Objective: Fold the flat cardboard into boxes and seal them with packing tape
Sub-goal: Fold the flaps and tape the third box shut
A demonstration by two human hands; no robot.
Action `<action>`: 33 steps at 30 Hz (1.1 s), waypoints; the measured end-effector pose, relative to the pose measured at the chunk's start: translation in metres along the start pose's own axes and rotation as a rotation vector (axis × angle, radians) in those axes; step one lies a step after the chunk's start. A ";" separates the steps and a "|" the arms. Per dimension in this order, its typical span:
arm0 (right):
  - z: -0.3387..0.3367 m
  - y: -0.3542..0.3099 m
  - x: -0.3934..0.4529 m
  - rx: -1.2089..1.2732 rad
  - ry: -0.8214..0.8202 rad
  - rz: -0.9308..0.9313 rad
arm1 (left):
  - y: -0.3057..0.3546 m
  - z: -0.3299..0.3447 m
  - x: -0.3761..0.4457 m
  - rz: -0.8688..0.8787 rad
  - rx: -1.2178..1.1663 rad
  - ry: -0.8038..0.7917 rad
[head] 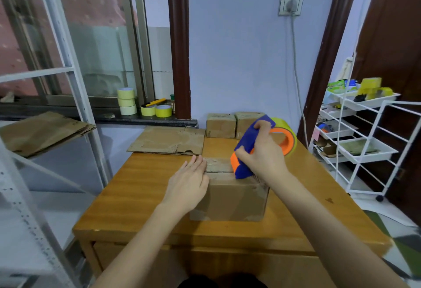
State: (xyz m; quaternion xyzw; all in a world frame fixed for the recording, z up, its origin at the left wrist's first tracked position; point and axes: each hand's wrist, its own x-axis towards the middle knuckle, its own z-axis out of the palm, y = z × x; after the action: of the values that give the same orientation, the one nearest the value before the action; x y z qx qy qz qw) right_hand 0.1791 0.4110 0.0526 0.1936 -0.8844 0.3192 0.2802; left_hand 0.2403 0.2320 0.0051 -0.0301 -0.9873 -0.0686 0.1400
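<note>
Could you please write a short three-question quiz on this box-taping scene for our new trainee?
1. True or false: the left hand lies flat with straight fingers on top of the box being sealed.
2. Which hand grips the tape dispenser? A) left B) right C) both
3. Fill in: behind the dispenser, ___ finished small boxes stand side by side at the far edge of the wooden table.

Key
1. True; the palm lies over the box's left top edge, fingers pointing along the seam.
2. B; the right hand wraps the blue handle, with the dispenser's front end on the box top.
3. Two.
</note>
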 end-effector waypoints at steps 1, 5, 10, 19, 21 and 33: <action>0.001 -0.006 0.002 -0.087 -0.011 -0.046 | 0.001 0.000 0.001 -0.005 -0.015 -0.004; 0.004 -0.024 0.006 -0.262 -0.054 -0.177 | 0.004 -0.005 0.005 -0.019 0.017 0.004; 0.007 -0.030 0.008 -0.337 -0.076 -0.240 | 0.024 -0.006 0.007 0.077 -0.044 0.049; 0.007 -0.015 0.005 -0.200 -0.006 -0.153 | 0.031 0.010 0.006 0.153 0.079 0.046; 0.008 -0.012 0.003 -0.152 0.011 -0.126 | 0.027 0.011 0.004 0.152 0.068 0.061; 0.025 -0.014 0.003 -0.004 0.047 -0.049 | 0.029 0.001 0.009 0.047 0.103 0.001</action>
State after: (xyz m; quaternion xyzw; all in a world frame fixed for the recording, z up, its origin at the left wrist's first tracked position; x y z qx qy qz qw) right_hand 0.1747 0.3833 0.0445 0.2072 -0.8731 0.3151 0.3089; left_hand 0.2336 0.2613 0.0104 -0.0461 -0.9885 -0.0146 0.1434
